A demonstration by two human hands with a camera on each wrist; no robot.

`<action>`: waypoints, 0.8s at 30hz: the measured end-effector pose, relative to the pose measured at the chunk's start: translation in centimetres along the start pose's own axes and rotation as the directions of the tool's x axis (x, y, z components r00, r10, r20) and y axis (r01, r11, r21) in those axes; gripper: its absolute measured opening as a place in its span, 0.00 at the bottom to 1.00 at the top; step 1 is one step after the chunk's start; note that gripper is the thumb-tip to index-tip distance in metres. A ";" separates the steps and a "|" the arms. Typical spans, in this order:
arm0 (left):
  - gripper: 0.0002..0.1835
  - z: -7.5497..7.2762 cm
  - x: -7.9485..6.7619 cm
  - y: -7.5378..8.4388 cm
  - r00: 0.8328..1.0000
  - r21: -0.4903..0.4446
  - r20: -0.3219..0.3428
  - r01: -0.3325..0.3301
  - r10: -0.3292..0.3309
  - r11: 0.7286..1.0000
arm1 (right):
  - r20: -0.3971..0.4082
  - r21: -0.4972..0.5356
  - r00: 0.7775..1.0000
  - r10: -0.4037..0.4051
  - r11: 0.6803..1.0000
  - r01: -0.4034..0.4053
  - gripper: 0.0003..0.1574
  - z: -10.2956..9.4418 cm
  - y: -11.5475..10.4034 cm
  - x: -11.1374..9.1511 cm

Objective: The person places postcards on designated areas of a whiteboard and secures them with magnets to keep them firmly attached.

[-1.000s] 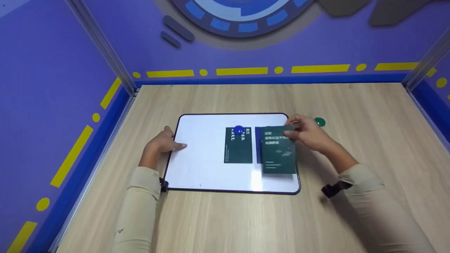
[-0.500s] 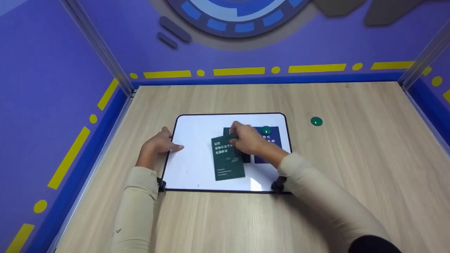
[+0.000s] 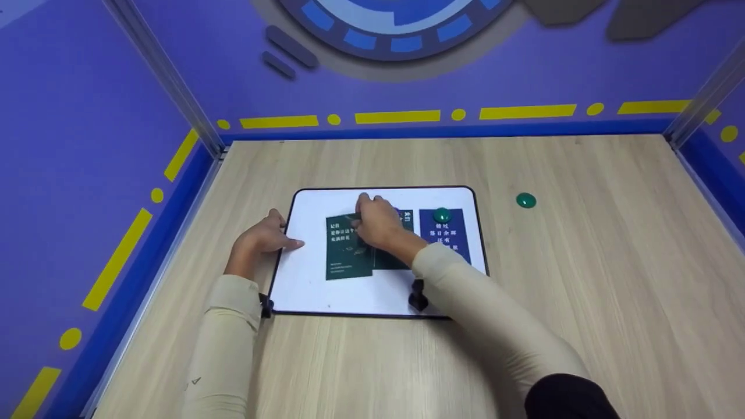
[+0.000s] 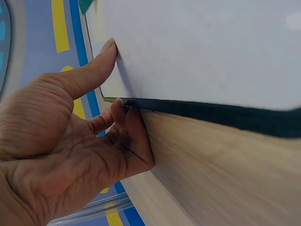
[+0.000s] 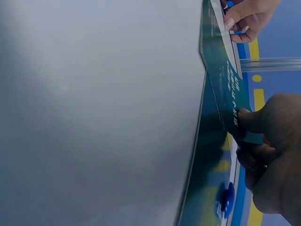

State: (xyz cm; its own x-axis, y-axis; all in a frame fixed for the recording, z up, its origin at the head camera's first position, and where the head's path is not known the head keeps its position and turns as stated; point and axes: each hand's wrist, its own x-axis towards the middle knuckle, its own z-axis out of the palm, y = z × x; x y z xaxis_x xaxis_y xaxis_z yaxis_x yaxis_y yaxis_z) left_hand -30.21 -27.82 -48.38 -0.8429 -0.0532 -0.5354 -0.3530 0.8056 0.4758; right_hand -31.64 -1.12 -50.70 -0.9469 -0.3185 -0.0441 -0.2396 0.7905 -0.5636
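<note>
A whiteboard (image 3: 302,291) with a dark rim lies on the wooden table. At its left edge my left hand (image 3: 262,237) holds on, thumb over the white face and fingers curled against the rim (image 4: 197,110). My right hand (image 3: 381,224) pinches a dark green printed card (image 3: 348,256) near its top right corner, over the middle of the board. The held card overlaps a second green card (image 3: 393,261), partly hidden by the hand, with a blue magnet (image 5: 229,200) on it. To the right, a dark blue card (image 3: 429,233) sits under a green magnet (image 3: 442,215).
Another green magnet (image 3: 526,200) lies on the table (image 3: 588,244) right of the board. Purple-blue panels with yellow marks (image 3: 397,116) stand behind and at both sides. A black wrist device (image 3: 418,295) hangs from the right sleeve, above the board.
My right hand has carried the green card leftward from the board's right side, past the blue card, and brought it close to the board left of the pinned green card. The left hand stays put.
</note>
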 end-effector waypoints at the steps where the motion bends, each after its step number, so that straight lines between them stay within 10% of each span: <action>1: 0.43 0.1 0.1 0.0 1.000 -0.005 -0.002 0.003 -0.003 1.000 | -0.008 -0.003 1.000 0.004 1.000 -0.004 0.17 0.2 -0.1 0.2; 24: 0.41 0.1 0.1 0.1 1.000 -0.006 -0.026 0.015 -0.015 1.000 | 0.008 -0.193 1.000 0.014 0.981 -0.012 0.30 0.5 -0.2 3.2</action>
State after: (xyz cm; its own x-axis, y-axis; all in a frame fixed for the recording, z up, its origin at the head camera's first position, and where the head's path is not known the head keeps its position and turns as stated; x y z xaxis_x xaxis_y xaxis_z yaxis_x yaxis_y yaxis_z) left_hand -30.28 -27.72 -48.44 -0.8477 -0.0804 -0.5243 -0.3678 0.8014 0.4718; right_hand -34.50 -2.57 -51.10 -0.9483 -0.3120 -0.0588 -0.2652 0.8802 -0.3935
